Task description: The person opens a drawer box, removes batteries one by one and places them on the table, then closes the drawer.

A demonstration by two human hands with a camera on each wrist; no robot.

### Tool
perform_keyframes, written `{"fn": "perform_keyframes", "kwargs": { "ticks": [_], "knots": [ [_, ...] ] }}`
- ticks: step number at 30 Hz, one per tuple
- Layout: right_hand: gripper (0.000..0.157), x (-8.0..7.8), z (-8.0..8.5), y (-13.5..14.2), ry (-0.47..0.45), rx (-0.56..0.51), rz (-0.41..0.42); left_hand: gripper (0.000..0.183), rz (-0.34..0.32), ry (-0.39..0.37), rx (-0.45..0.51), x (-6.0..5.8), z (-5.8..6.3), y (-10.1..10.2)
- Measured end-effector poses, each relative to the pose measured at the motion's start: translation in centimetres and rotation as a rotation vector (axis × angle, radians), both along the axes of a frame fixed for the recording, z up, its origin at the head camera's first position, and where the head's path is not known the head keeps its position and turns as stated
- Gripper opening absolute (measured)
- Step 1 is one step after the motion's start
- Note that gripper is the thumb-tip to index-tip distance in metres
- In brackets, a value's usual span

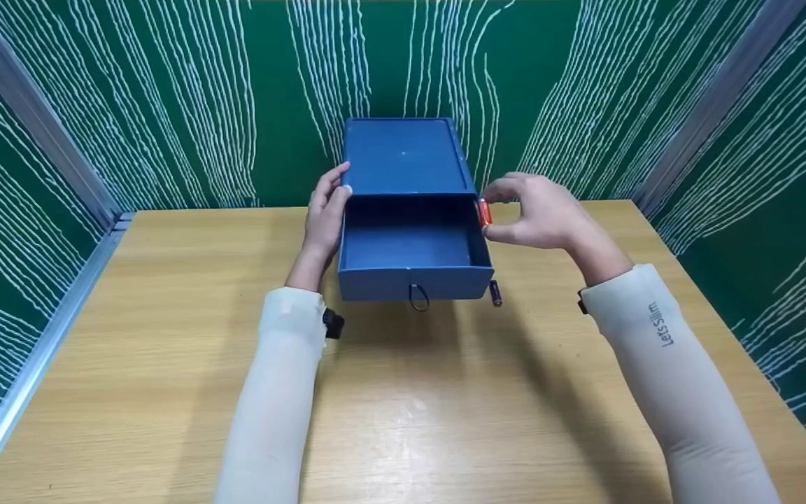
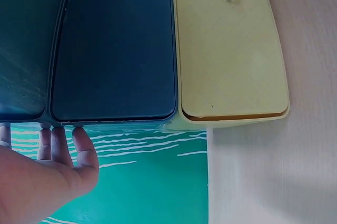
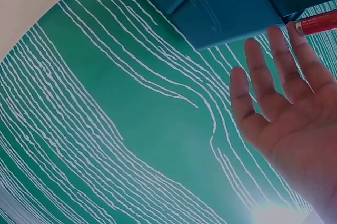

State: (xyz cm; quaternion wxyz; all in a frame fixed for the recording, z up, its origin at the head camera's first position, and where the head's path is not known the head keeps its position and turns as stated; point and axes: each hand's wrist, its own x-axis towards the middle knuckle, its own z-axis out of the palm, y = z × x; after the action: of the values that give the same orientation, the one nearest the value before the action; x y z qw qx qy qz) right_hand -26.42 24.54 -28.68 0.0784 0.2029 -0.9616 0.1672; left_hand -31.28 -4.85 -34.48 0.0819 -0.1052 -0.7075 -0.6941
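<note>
A blue drawer cabinet [image 1: 403,155] stands towards the back of the table, its top drawer [image 1: 413,282] pulled out with a dark loop handle on the front. My left hand [image 1: 326,213] rests against the cabinet's left side, thumb by the front edge; in the left wrist view the fingers [image 2: 86,153] touch that side. Beside the drawer's right wall, my right hand [image 1: 539,213] pinches a red battery [image 1: 485,212] between thumb and forefinger. The right wrist view has the same battery [image 3: 318,22] at the fingertips, with the other fingers extended and the thumb hidden.
A second, dark battery [image 1: 495,292] is near the drawer's front right corner. Lower down, the cabinet has a closed dark blue drawer [image 2: 116,50] and a yellow one [image 2: 231,50]. Green panels [image 1: 291,161] with white wavy lines border the wooden table [image 1: 403,420].
</note>
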Motion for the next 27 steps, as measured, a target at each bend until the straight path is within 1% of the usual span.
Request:
{"fn": "perform_keyframes", "kwargs": {
  "ticks": [8, 14, 17, 20, 24, 27],
  "knots": [
    [0.04, -0.5, -1.1, 0.9, 0.005, -0.002, 0.005, 0.042, 0.008, 0.005, -0.003, 0.0, 0.0, 0.0],
    [0.04, -0.9, -2.9, 1.5, -0.015, -0.022, 0.038, 0.042, 0.0, 0.015, 0.007, 0.0, -0.1, 0.0],
    [0.04, -1.1, -3.9, 1.8, -0.04, -0.019, 0.044, 0.042, -0.004, 0.012, 0.005, 0.1, -0.2, 0.0],
    [0.043, -1.3, -4.9, 2.0, -0.065, -0.001, 0.022, 0.043, -0.007, 0.021, 0.018, 0.0, -0.2, 0.0],
    [0.051, -1.4, -6.1, 2.1, -0.11, 0.009, -0.011, 0.043, -0.016, 0.038, 0.04, 0.0, -0.2, 0.0],
    [0.054, -1.4, -6.9, 2.1, -0.127, 0.008, -0.021, 0.044, -0.018, 0.034, 0.044, 0.0, -0.1, 0.1]
  ]
}}
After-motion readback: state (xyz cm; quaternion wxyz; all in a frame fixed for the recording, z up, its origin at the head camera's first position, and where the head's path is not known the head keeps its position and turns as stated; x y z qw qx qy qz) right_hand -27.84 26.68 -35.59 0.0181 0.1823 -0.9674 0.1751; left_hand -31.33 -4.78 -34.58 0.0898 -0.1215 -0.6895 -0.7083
